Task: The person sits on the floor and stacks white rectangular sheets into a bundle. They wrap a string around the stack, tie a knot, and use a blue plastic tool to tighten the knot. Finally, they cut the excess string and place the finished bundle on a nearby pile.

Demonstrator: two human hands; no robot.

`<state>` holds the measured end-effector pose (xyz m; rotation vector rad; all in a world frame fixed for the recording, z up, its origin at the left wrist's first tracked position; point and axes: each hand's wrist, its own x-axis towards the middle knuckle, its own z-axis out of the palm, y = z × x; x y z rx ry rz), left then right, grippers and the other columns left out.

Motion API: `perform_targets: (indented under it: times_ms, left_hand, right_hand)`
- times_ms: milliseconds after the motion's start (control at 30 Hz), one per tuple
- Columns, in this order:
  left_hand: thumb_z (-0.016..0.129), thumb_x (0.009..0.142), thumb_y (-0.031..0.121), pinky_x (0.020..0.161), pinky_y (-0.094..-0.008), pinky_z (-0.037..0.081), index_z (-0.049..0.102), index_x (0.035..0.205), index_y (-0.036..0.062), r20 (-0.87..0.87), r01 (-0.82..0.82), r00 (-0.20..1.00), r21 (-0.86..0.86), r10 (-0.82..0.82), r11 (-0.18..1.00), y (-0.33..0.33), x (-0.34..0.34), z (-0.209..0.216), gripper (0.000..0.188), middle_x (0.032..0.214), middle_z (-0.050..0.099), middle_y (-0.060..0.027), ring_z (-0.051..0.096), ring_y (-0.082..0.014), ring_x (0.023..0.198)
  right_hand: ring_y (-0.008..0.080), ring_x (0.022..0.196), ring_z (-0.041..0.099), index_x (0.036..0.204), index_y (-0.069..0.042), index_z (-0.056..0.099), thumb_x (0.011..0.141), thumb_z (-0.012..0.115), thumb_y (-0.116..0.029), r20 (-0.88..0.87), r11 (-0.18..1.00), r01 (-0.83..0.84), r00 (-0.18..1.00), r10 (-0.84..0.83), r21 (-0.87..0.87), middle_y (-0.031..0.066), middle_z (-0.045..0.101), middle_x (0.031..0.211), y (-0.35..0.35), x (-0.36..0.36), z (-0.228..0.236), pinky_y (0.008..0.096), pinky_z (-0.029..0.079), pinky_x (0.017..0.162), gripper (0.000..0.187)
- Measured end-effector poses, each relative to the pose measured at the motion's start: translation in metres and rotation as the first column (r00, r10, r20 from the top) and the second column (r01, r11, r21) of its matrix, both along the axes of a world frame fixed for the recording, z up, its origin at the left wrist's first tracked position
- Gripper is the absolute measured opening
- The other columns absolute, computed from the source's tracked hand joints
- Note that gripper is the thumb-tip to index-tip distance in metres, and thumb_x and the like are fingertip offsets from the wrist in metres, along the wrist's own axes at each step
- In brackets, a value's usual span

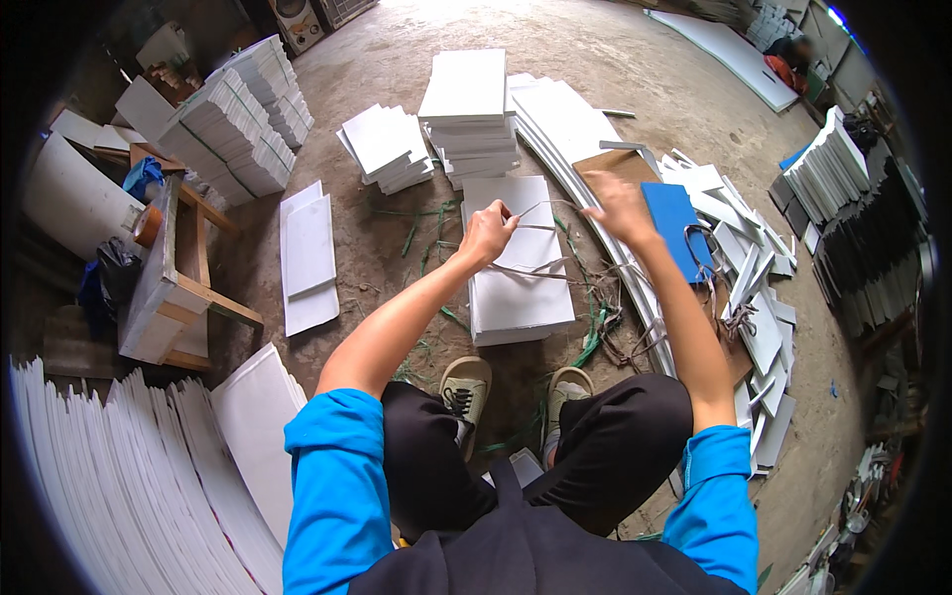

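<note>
A stack of white boards [516, 268] lies on the concrete floor in front of my feet. A thin pale strap [540, 205] runs between my two hands above the stack, and more of it trails across the top board. My left hand [486, 234] is closed on one end of the strap. My right hand [615, 203] is raised to the right and pinches the other end.
Taller white board stacks [466, 109] stand behind, with more at the far left [233, 134] and right [828, 169]. A wooden stool [164, 278] stands at left. A blue board [674, 223], loose white offcuts and green strap scraps [595, 337] litter the floor.
</note>
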<state>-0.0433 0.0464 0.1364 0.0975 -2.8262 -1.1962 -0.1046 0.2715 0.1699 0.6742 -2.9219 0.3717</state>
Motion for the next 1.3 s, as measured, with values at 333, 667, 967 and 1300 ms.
perform_targets:
  times_ms: [333,667,967,1300]
  left_hand:
    - [0.058,0.079,0.027,0.069,-0.0357,0.046,0.056,0.087,-0.0021,-0.051,0.026,0.998,0.024,-0.025,0.999,0.0,-0.001,-0.009,0.03,0.079,0.061,-0.019,0.06,-0.0299,0.076]
    - [0.056,0.079,0.024,0.07,-0.0382,0.046,0.055,0.087,-0.0031,-0.029,0.033,0.999,0.01,-0.033,0.999,0.0,0.003,-0.004,0.028,0.078,0.06,-0.0213,0.059,-0.0342,0.077]
    - [0.054,0.081,0.023,0.07,-0.0397,0.045,0.054,0.087,-0.0026,-0.026,0.037,0.999,0.029,-0.037,0.999,0.001,0.007,0.003,0.027,0.076,0.06,-0.0211,0.059,-0.0349,0.076]
    - [0.056,0.08,0.022,0.068,-0.038,0.046,0.053,0.089,-0.0015,-0.065,-0.004,0.998,0.115,0.012,0.993,0.002,0.006,-0.006,0.026,0.075,0.061,-0.0196,0.06,-0.0325,0.073]
  right_hand:
    - [0.0263,0.092,0.051,0.118,-0.008,0.036,0.067,0.062,-0.002,0.098,0.865,-0.364,0.902,0.42,-0.346,0.0105,0.053,0.092,-0.051,0.032,-0.031,0.0376,0.038,0.086,0.058]
    - [0.0296,0.076,0.057,0.123,-0.009,0.028,0.067,0.057,0.002,0.351,0.83,-0.365,0.778,0.52,-0.421,0.014,0.056,0.08,-0.042,0.055,-0.046,0.0382,0.044,0.07,0.064]
    - [0.0321,0.08,0.06,0.116,-0.001,0.038,0.076,0.048,0.0,-0.051,0.885,0.373,0.926,-0.374,0.278,0.0184,0.061,0.082,0.056,0.004,-0.034,0.0436,0.049,0.065,0.041]
    - [0.0273,0.111,0.043,0.121,-0.003,0.036,0.07,0.06,-0.004,-0.116,0.899,-0.345,0.939,0.325,-0.271,0.0168,0.046,0.115,-0.024,0.021,-0.035,0.0394,0.028,0.099,0.056]
